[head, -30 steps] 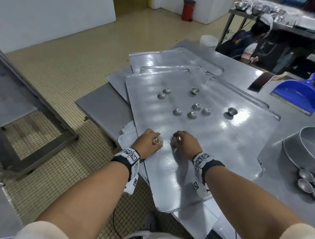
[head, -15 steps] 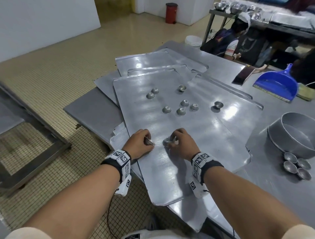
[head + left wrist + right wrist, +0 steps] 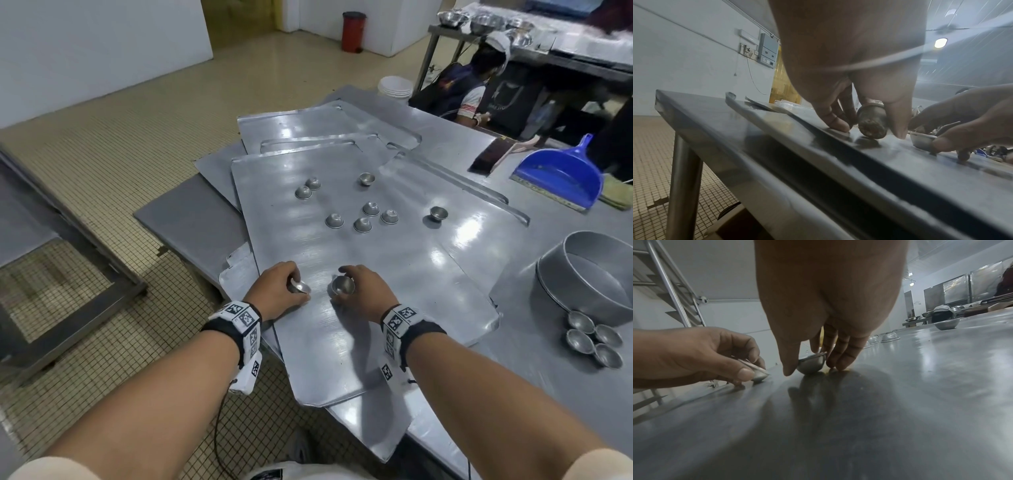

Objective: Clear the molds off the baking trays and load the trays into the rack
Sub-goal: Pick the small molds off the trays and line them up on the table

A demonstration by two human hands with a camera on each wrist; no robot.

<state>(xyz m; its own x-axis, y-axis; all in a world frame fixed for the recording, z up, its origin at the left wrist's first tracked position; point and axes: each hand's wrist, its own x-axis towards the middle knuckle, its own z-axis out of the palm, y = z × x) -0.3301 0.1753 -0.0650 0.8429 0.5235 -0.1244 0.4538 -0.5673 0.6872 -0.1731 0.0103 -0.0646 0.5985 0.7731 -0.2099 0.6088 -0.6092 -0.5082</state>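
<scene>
Head view: left hand point(image 3: 278, 291) pinches small mold point(image 3: 300, 287), right hand point(image 3: 364, 291) pinches another mold point(image 3: 343, 285), top tray point(image 3: 394, 274). Molds likely light, stiff, slick; take rims.

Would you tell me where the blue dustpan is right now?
In the head view, the blue dustpan lies at the table's far right, beyond the round cake tin.

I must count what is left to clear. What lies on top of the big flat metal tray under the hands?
On the flat metal tray lie eight small metal molds, plus one gripped in each hand. Anything under the palms is hidden.
</scene>
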